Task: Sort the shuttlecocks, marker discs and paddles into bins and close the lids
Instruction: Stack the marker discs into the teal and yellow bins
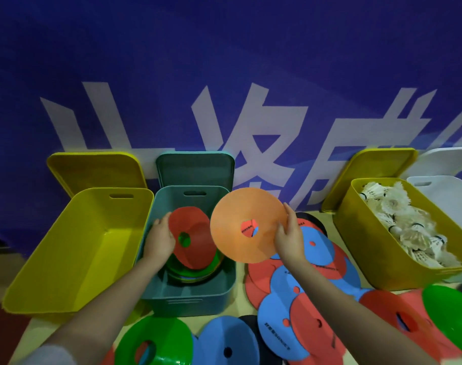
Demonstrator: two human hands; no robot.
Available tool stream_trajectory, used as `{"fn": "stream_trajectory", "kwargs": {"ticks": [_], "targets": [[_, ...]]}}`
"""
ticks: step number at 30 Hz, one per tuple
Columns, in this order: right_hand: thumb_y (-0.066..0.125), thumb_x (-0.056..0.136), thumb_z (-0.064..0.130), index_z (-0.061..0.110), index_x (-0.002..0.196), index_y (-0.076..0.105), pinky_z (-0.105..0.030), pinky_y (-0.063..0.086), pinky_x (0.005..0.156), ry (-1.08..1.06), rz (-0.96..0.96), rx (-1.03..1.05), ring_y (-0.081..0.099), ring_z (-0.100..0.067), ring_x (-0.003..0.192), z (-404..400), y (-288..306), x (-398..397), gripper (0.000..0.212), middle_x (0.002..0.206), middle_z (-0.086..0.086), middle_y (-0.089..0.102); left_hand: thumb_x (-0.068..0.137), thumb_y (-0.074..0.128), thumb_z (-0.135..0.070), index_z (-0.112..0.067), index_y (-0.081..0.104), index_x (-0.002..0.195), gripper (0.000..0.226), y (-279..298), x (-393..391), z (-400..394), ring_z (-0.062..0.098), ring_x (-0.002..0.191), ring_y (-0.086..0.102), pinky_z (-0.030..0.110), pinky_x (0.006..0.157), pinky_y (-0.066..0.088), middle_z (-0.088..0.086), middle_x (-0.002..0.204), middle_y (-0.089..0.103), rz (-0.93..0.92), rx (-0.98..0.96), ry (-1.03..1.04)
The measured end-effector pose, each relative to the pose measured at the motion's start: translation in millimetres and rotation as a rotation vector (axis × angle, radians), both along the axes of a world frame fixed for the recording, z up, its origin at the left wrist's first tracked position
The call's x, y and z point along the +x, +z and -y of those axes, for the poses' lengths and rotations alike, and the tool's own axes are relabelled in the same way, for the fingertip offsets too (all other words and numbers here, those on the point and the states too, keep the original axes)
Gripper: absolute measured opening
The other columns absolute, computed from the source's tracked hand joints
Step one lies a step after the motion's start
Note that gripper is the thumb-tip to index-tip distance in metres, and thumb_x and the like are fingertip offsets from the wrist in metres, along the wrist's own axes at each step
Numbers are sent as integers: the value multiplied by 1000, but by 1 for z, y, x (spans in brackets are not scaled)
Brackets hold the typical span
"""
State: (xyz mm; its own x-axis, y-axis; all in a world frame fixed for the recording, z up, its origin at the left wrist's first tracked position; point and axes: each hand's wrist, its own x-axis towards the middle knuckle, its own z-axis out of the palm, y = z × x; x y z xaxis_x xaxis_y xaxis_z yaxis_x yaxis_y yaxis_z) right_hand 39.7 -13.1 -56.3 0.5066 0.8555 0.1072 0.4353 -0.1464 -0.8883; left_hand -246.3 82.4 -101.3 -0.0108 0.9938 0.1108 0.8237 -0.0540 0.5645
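Note:
My left hand (160, 238) holds a red marker disc (195, 233) by its left edge, tilted over the teal bin (161, 291), where several discs are stacked. My right hand (289, 233) grips the right edge of an orange marker disc (240, 212) held up beside that bin. Red and blue paddles (311, 259) lie in a heap on the table below my right arm. Loose discs, green (156, 338), blue (227, 341) and red (398, 312), lie along the near edge. White shuttlecocks (398, 222) fill the yellow bin (361, 254) on the right.
An empty yellow bin (74, 248) stands to the left of the teal one. Yellow (95, 169) and teal (195, 167) lids lean against the blue banner wall behind their bins; another yellow lid (372, 164) leans behind the shuttlecock bin. A white bin (440, 185) sits at far right.

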Motion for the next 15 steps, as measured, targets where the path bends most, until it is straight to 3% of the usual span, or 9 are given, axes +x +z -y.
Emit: {"fn": "stream_trajectory", "kwargs": {"ticks": [3, 8, 10, 12, 15], "targets": [[40, 97, 6, 17, 146, 32, -47, 48, 86, 66, 77, 13, 58, -29, 96, -2, -1, -18, 51, 117, -15, 59, 88, 43, 4, -3, 45, 135, 48, -16, -6, -11, 41, 99, 57, 45, 83, 49, 25, 110, 56, -37, -71, -13], [40, 98, 9, 20, 148, 28, -33, 48, 71, 113, 144, 3, 55, -15, 77, -13, -2, -44, 52, 99, 2, 56, 84, 46, 2, 4, 50, 126, 42, -30, -10, -19, 42, 103, 56, 44, 88, 46, 26, 112, 55, -62, -189, -23], [40, 98, 10, 20, 148, 28, -28, 43, 68, 170, 202, 9, 55, -16, 75, -16, 1, -57, 52, 99, -1, 59, 85, 47, 2, 5, 51, 126, 42, -19, -7, -16, 41, 112, 52, 43, 97, 42, 26, 121, 51, -15, -138, -28], [40, 99, 12, 21, 149, 27, -34, 48, 70, 230, 275, -11, 60, -24, 81, -21, 2, -70, 52, 108, -10, 63, 88, 47, 1, 1, 51, 132, 44, -5, -10, -12, 35, 121, 48, 41, 103, 38, 20, 129, 50, 51, 7, -53], [39, 98, 9, 23, 150, 22, -39, 50, 68, 286, 391, -78, 62, -30, 80, -32, -2, -89, 57, 109, -15, 64, 91, 48, -3, -7, 51, 134, 44, 12, -23, -4, 32, 121, 47, 42, 100, 40, 13, 131, 50, 56, 148, -86]]}}
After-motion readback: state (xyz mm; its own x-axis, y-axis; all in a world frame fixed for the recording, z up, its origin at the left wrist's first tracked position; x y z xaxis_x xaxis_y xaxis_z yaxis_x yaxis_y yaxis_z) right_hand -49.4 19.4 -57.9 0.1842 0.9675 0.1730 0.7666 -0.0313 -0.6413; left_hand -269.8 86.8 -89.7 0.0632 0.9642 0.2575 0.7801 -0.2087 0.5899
